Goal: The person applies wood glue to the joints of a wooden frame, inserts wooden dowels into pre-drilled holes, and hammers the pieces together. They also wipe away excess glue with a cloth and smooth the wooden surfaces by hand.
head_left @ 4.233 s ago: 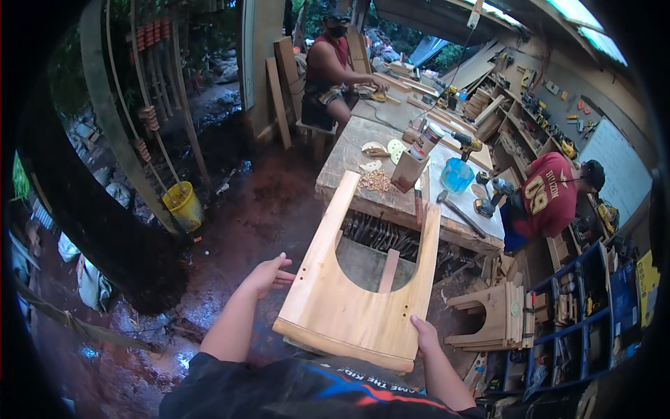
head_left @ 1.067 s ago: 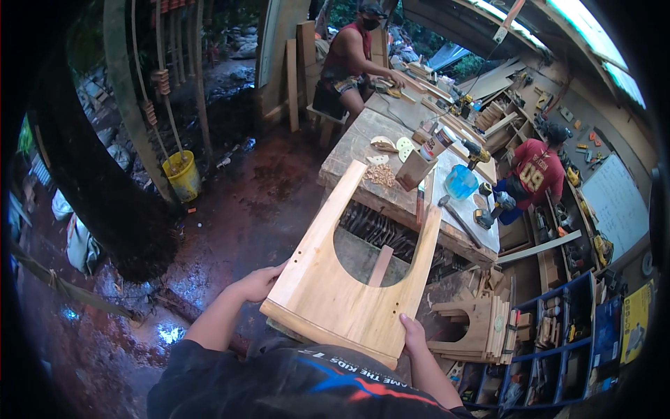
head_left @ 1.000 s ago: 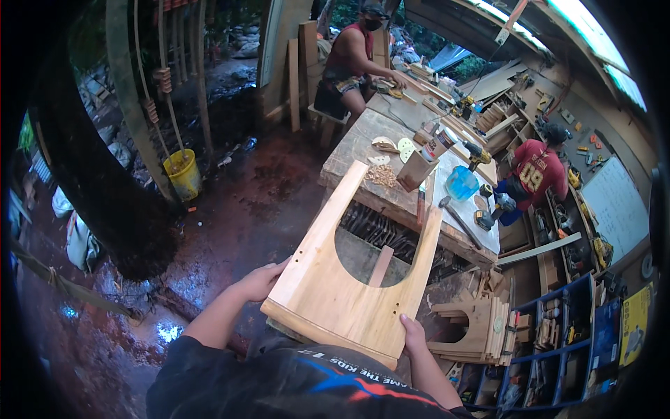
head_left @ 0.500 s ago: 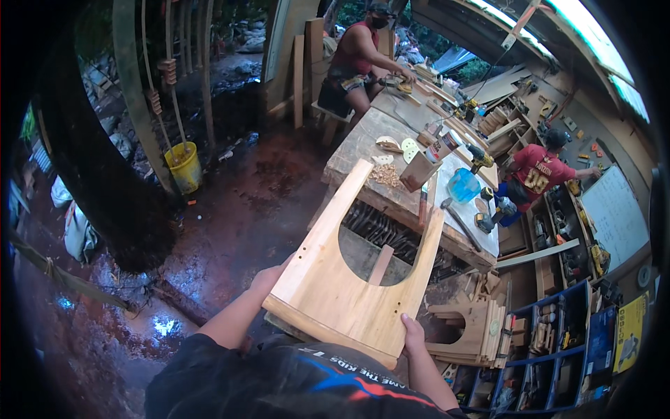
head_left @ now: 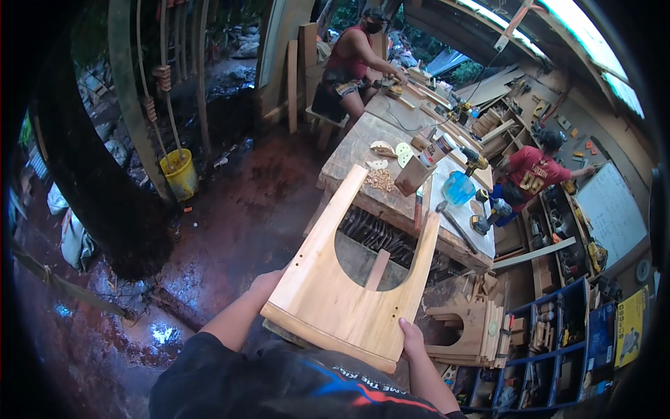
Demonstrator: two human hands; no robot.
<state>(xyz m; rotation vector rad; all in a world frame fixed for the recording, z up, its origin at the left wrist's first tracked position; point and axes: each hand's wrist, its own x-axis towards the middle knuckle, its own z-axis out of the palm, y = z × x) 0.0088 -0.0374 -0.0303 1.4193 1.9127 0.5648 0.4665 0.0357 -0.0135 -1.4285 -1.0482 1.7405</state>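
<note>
A pale wooden panel [head_left: 335,305] with a deep U-shaped cutout and two long prongs is held in front of my body, its prongs pointing away from me. My left hand [head_left: 268,285] grips its left edge, the fingers hidden under the wood. At the right edge my right hand [head_left: 412,337] holds on, thumb on the upper face, other fingers out of sight beneath. Small dark holes in pairs mark the panel near both sides. Through the cutout a strip of wood [head_left: 377,271] shows below.
Ahead stands a workbench [head_left: 349,155] with a hammer [head_left: 457,227], a blue container [head_left: 460,188], drills [head_left: 476,160] and wood shavings [head_left: 380,181]. Stacked cut panels [head_left: 464,333] lie right, beside blue shelving [head_left: 551,349]. One person [head_left: 352,59] works at the bench's far end, another [head_left: 534,171] at the right wall.
The view has shifted slightly, so the bench and surroundings sit a little further left and lower. Both hands keep their hold on the wooden panel, which stays nearly in place.
</note>
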